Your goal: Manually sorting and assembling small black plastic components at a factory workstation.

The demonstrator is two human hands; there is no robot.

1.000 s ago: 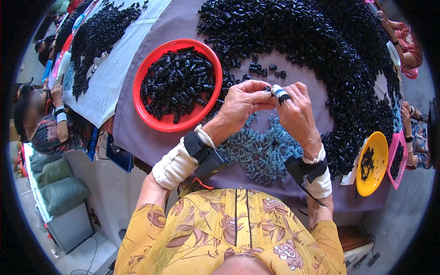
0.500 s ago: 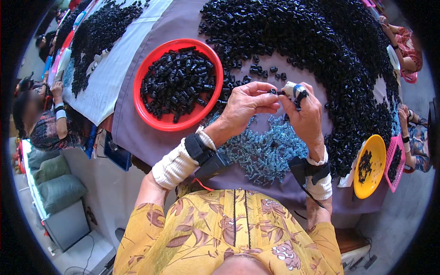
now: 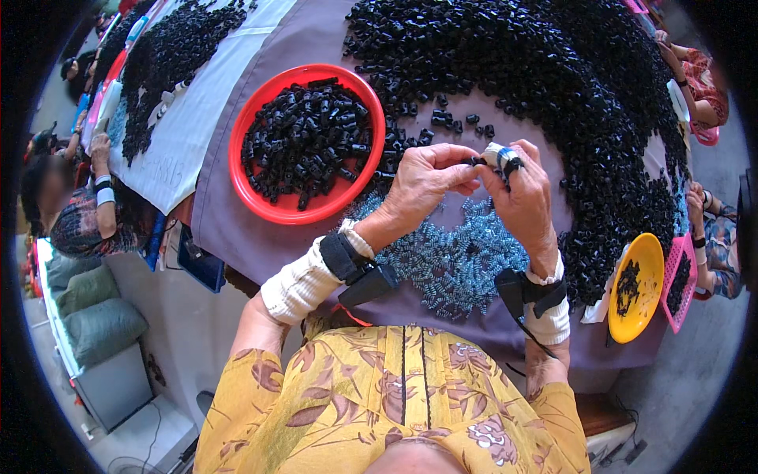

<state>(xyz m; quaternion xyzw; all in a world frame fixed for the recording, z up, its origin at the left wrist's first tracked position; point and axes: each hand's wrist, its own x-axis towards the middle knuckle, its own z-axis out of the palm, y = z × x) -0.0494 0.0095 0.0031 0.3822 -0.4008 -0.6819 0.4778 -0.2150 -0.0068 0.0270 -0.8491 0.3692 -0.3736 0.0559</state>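
My left hand (image 3: 426,183) and my right hand (image 3: 523,196) meet above the table, fingertips nearly touching. Between the left thumb and forefinger is a small black plastic part (image 3: 475,160), mostly covered by the fingers. The right thumb and forefinger press against the same spot; what they pinch is too small to make out. White tape with blue and black bands (image 3: 499,157) wraps a right finger. Below the hands spreads a pile of small light-blue metal springs (image 3: 466,257). Left of them stands a red round tray (image 3: 240,170) full of black plastic parts (image 3: 308,142).
A great heap of black parts (image 3: 553,71) covers the far and right table. At the right edge are a yellow plate (image 3: 649,288) and a pink basket (image 3: 673,304). Other people sit at left (image 3: 79,209) and right. Green sacks (image 3: 103,328) lie at lower left.
Both hands stay nearly in place; the fingertips have drawn closer together around the small black part, and the right hand has tilted slightly leftward. The tray and piles look the same.
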